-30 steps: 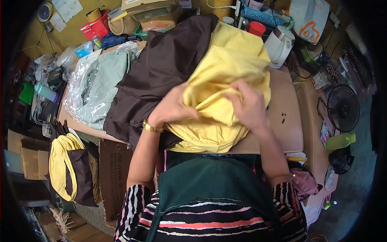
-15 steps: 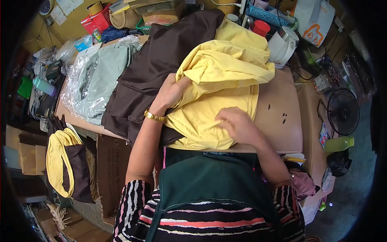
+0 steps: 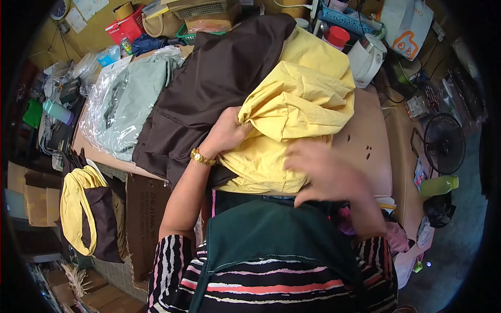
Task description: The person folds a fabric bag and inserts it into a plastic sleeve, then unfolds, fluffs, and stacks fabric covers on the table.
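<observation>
On the brown carton [image 3: 148, 224] at the lower left of the frame, dark capitals run sideways and read "ZHEJIANG"; the rest of that print is too faint to make out. The white bag [image 3: 399, 32] at the upper right carries an orange outline logo, with grey lettering above it too blurred to read. White lettering on the red container [image 3: 125, 26] at the upper left is too small, as are the marks on the wall sheets [image 3: 90, 6] beside it.

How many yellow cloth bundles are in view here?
2. The first bundle lies on the table, gripped by the left hand; the second bundle is at the lower left. More may be hidden underneath.
</observation>
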`<state>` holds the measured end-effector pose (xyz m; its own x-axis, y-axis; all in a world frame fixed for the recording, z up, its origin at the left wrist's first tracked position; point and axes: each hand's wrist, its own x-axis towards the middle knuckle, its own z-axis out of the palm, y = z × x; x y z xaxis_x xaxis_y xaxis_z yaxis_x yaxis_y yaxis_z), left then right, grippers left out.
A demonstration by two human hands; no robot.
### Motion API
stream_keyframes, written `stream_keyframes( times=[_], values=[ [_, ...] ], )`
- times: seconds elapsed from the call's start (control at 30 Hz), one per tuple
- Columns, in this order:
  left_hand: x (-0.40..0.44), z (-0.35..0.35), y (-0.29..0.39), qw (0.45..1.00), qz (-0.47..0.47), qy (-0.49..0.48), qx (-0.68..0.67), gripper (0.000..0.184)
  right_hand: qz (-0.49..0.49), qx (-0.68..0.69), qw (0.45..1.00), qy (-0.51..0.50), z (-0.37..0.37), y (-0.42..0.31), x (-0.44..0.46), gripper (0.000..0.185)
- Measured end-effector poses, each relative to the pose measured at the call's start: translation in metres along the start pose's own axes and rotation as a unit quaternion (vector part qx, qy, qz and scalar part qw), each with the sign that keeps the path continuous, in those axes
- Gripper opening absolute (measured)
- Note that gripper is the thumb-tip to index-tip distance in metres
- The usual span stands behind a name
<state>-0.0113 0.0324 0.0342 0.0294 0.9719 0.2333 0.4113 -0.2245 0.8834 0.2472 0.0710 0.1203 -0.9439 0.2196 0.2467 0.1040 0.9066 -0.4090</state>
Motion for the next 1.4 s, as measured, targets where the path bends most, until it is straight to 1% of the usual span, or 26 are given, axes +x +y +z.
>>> stream_keyframes(
  times=[0.07, 0.17, 0.23, 0.27, 0.33, 0.37, 0.43, 0.5, 0.53, 0.6, 0.67, 0.73, 0.8, 0.83, 0.9, 0.93, 0.97, 1.0, 1.07, 1.13, 1.17, 1.2, 1.23, 1.3, 1.33, 1.4],
  values=[
    [0.001, -0.001, -0.003, 1.0, 0.022, 0.019, -0.01, 0.022, -0.09, -0.076, 0.993, 0.03, 0.037, 0.025, -0.007, 0.023],
    [-0.001, -0.002, -0.007, 1.0, -0.007, -0.018, 0.008, 0.032, -0.065, -0.081, 0.993, 0.057, 0.051, 0.052, -0.013, 0.016],
    [-0.01, -0.004, 0.014, 0.988, -0.003, -0.094, -0.122, 0.05, 0.069, 0.023, 0.98, 0.183, 0.042, 0.064, -0.002, 0.008],
    [-0.011, 0.0, 0.013, 0.985, 0.05, -0.102, -0.133, 0.066, 0.07, 0.022, 0.98, 0.186, 0.036, 0.067, 0.01, 0.008],
    [-0.007, 0.004, 0.028, 0.996, 0.042, -0.05, 0.052, 0.046, 0.14, 0.023, 0.958, 0.249, 0.024, 0.061, 0.038, 0.015],
    [-0.004, 0.001, 0.028, 0.992, -0.058, -0.064, 0.088, 0.039, 0.14, 0.023, 0.958, 0.249, 0.02, 0.054, 0.042, 0.015],
    [0.006, -0.01, 0.004, 0.998, -0.037, 0.04, 0.038, 0.027, -0.022, -0.09, 0.908, 0.408, 0.014, 0.045, 0.049, 0.02],
    [0.012, -0.021, -0.007, 0.968, -0.169, 0.098, -0.157, 0.024, -0.04, -0.056, 0.929, 0.363, 0.022, 0.035, 0.019, 0.03],
    [0.013, -0.026, -0.012, 0.96, -0.171, 0.104, -0.194, 0.025, -0.035, -0.049, 0.97, 0.236, 0.029, 0.026, 0.007, 0.032],
    [0.014, -0.032, -0.025, 0.944, -0.171, 0.112, -0.258, 0.027, -0.033, -0.04, 0.994, 0.1, 0.038, 0.025, -0.012, 0.036],
    [0.014, -0.03, -0.027, 0.948, -0.163, 0.109, -0.252, 0.027, -0.033, -0.172, 0.984, 0.019, 0.055, 0.042, -0.032, 0.041],
    [0.016, -0.03, -0.028, 0.952, -0.151, 0.105, -0.245, 0.028, -0.037, -0.128, 0.991, 0.031, 0.049, 0.06, -0.036, 0.042],
    [0.014, -0.033, -0.026, 0.974, -0.149, 0.041, -0.165, 0.035, -0.036, -0.081, 0.995, 0.043, 0.043, 0.072, -0.033, 0.044],
    [0.011, -0.031, -0.01, 0.974, -0.148, 0.041, -0.164, 0.035, 0.02, -0.049, 0.997, 0.064, 0.038, 0.078, -0.028, 0.042],
    [0.001, -0.024, 0.028, 0.994, -0.039, -0.025, -0.095, 0.043, 0.071, -0.019, 0.993, 0.088, 0.025, 0.085, -0.011, 0.04],
    [0.001, -0.01, 0.046, 0.992, 0.086, 0.07, 0.054, 0.042, 0.06, -0.034, 0.986, 0.153, 0.014, 0.084, 0.004, 0.035],
    [0.002, 0.0, 0.057, 0.974, 0.137, 0.105, 0.145, 0.04, 0.045, -0.044, 0.975, 0.214, 0.007, 0.08, 0.017, 0.03],
    [0.003, 0.011, 0.068, 0.943, 0.18, 0.15, 0.236, 0.038, 0.031, -0.036, 0.977, 0.209, 0.004, 0.074, 0.027, 0.03],
    [0.001, 0.007, 0.076, 0.941, 0.137, 0.135, 0.276, 0.031, -0.072, -0.135, 0.914, 0.377, 0.003, 0.061, 0.047, 0.042],
    [-0.004, -0.01, 0.074, 0.948, 0.173, 0.126, 0.237, 0.032, -0.095, -0.15, 0.878, 0.445, -0.005, 0.06, 0.053, 0.07],
    [-0.01, -0.023, 0.076, 0.944, 0.208, 0.12, 0.225, 0.036, -0.078, -0.236, 0.889, 0.384, -0.014, 0.069, 0.042, 0.102],
    [-0.019, -0.032, 0.078, 0.945, 0.232, 0.101, 0.206, 0.045, -0.05, -0.338, 0.867, 0.363, -0.018, 0.085, 0.029, 0.117],
    [-0.031, -0.042, 0.085, 0.952, 0.228, 0.062, 0.192, 0.03, -0.005, -0.311, 0.885, 0.347, -0.025, 0.095, 0.022, 0.111],
    [-0.049, -0.062, 0.094, 0.954, 0.246, -0.042, 0.165, 0.03, 0.128, -0.067, 0.94, 0.309, -0.043, 0.101, 0.031, 0.097],
    [-0.055, -0.073, 0.105, 0.956, 0.246, -0.077, 0.142, 0.038, 0.14, 0.02, 0.955, 0.262, -0.053, 0.099, 0.045, 0.09],
    [-0.061, -0.109, 0.112, 0.954, 0.263, -0.07, 0.13, 0.035, 0.04, 0.169, 0.984, 0.046, -0.067, 0.099, 0.081, 0.071]
  ],
)
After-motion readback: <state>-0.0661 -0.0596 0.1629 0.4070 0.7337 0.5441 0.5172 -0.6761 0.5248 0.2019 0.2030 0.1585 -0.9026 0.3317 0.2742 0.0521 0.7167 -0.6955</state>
